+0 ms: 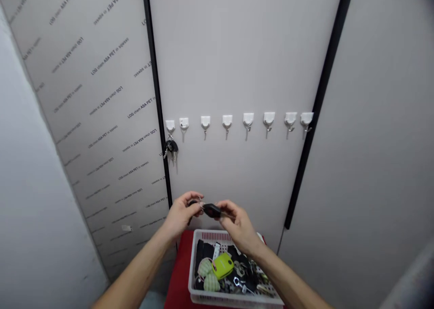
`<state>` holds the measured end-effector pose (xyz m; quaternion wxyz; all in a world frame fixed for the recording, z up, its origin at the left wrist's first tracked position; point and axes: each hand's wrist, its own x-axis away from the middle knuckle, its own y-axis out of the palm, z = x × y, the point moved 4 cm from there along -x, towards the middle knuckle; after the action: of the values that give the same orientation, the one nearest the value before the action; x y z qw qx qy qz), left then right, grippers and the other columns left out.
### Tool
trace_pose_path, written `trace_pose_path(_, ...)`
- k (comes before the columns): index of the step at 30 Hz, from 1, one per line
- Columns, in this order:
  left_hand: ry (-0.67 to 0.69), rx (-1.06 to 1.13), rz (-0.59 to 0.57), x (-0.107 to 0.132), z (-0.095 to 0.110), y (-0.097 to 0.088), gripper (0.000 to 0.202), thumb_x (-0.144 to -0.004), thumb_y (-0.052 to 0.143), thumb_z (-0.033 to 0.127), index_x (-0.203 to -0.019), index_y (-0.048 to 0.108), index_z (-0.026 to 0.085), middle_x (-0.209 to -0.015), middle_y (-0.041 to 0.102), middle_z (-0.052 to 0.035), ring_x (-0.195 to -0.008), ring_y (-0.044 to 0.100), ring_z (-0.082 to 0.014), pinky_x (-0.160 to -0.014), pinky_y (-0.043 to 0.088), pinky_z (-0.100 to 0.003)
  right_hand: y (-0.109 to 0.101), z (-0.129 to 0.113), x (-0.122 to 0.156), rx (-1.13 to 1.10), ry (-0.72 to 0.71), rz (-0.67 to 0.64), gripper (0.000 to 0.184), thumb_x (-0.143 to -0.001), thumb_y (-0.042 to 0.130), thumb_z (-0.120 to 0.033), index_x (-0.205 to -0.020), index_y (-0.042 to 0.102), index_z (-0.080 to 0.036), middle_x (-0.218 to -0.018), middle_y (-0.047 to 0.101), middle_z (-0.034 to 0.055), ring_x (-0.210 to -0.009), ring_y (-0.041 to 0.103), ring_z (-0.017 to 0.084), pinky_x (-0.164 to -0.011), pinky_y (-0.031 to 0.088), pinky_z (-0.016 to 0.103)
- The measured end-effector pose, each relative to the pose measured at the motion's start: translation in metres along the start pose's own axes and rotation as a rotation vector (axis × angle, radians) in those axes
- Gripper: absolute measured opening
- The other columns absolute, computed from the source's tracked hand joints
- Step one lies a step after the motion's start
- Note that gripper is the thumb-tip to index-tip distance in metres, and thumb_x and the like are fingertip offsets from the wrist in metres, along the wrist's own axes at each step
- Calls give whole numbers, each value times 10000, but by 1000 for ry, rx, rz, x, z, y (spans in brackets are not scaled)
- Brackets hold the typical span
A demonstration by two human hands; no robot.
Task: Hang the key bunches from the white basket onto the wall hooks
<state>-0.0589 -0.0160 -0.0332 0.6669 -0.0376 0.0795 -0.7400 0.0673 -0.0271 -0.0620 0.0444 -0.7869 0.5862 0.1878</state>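
Both hands are raised above a white basket (192,273), holding a set of black-headed keys (212,210) between them. My left hand (179,214) pinches the key ring, and another dark key head shows partly behind its fingers. With its fingers closed, my right hand (240,224) grips the key on the right by its blade. In the basket below lie a yellow-green key cover (223,266), a pale green checked bow-like charm (210,282), silver keys (240,284) and several dark items. My right forearm hides part of the basket.
Several white adhesive hooks (227,121) run in a row across the pale panel. Black-headed keys (171,147) hang from the leftmost hook. Black vertical strips (320,101) edge the panel. The basket rests on a red surface (178,273). A printed wall panel (101,96) stands left.
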Motion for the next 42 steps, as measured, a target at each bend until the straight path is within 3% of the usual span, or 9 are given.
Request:
trace_pose_path(4,40,-91,-36,-2,26,-11,195,-597,490,212,-777,475,140,-538,447,50,-453,380,-37,-435,291,-153,18,-11,-9,-225,55,-260,229,-602,467,-239,-817,480,-160,-776,542,28,-730,499,128,-675,362,267)
trace_pose_path(7,110,-196,-53,-5,39,-14,153,-580,480,156,-730,480,127,-537,449,49,-471,386,-40,-472,312,-162,23,-7,-23,-379,170,-174,308,-645,413,-383,-884,429,-189,-747,539,16,-645,510,109,-606,373,263)
trace_pose_path(9,159,-277,-55,-8,45,-15,111,-572,470,135,-681,485,124,-532,448,47,-482,391,-43,-479,313,-163,26,-6,-33,-294,196,-84,305,-621,460,-389,-836,445,-174,-653,525,-6,-566,484,82,-557,364,230)
trace_pose_path(12,187,-352,-32,-14,52,-19,75,-571,456,128,-642,481,129,-512,442,49,-465,387,-43,-457,305,-163,34,-15,-46,-120,102,-28,235,-559,549,-310,-701,473,-138,-565,498,-26,-512,435,57,-511,337,187)
trace_pose_path(16,117,-273,-22,-19,61,-28,73,-576,454,142,-649,451,132,-470,418,61,-406,382,-43,-418,301,-168,40,-29,-60,13,17,8,160,-604,490,-288,-629,467,-131,-533,486,-26,-484,413,54,-489,333,186)
trace_pose_path(21,130,-212,-33,-19,79,-37,81,-584,480,193,-607,434,130,-480,439,50,-431,417,-47,-450,333,-174,38,-54,-80,352,-181,67,130,-619,448,-246,-610,512,-134,-550,492,-15,-488,414,63,-485,336,190)
trace_pose_path(29,281,-505,179,-43,112,-53,114,-597,471,233,-575,507,128,-499,464,32,-439,402,-51,-444,331,-172,37,-79,-116,412,-237,174,164,-599,442,-272,-585,527,-132,-528,517,-8,-507,457,84,-499,360,197)
trace_pose_path(39,512,-693,511,-67,174,-51,133,-607,457,211,-626,565,135,-575,553,-3,-507,469,-76,-527,370,-187,37,-126,-156,485,-366,435,190,-597,420,-278,-613,553,-144,-564,560,10,-553,516,108,-524,394,210)
trace_pose_path(42,511,-759,580,-76,183,-52,149,-612,452,198,-658,580,136,-629,578,-22,-566,496,-94,-570,379,-202,36,-130,-170,560,-326,481,192,-603,413,-266,-596,559,-142,-543,562,24,-539,518,116,-526,397,224)
